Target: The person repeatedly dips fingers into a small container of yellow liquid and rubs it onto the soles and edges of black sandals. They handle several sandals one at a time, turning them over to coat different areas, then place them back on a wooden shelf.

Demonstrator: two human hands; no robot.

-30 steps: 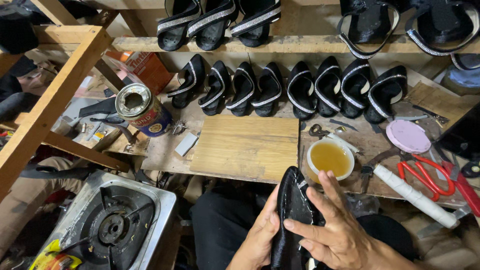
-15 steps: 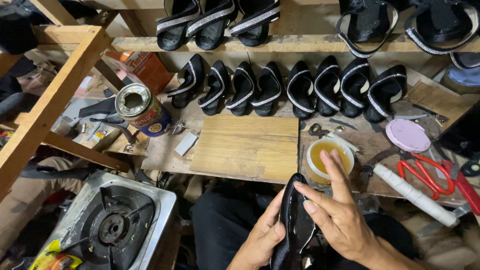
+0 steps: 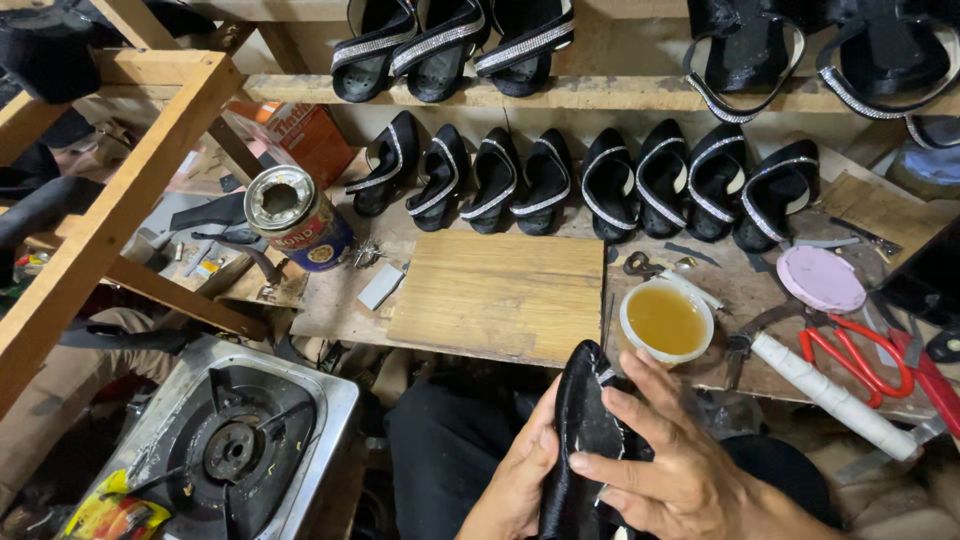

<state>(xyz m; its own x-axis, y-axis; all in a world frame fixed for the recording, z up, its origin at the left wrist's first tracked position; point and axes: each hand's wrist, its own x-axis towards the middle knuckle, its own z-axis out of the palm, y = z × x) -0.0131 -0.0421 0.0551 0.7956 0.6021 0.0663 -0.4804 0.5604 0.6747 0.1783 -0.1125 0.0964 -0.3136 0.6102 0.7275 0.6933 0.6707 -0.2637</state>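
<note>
Black and glossy, the shoe upper [image 3: 585, 430] stands on end low in the view, just in front of the tabletop [image 3: 500, 290], and we hold it between both hands. Our left hand [image 3: 515, 480] cups its left edge from below, fingers curled round the back. Our right hand [image 3: 670, 465] lies across its face, the fingers spread flat over the fabric and the thumb pressing near the lower part, so both hands are closed on the piece.

Just beyond our right hand, on the tabletop, sits a white bowl of amber glue [image 3: 667, 320]. To its right lie a white-wrapped tool handle [image 3: 830, 395], red-handled scissors [image 3: 860, 350] and a round pink lid [image 3: 820, 278]. A bare wooden board [image 3: 500, 295] lies in the middle of the tabletop, with an opened tin can [image 3: 295, 215] at its left. Behind the board a row of black sandals [image 3: 590, 180] with glittering straps leans against the back, and more sandals stand on the shelf [image 3: 600, 95] above. At lower left we see a gas burner [image 3: 235, 445].
</note>
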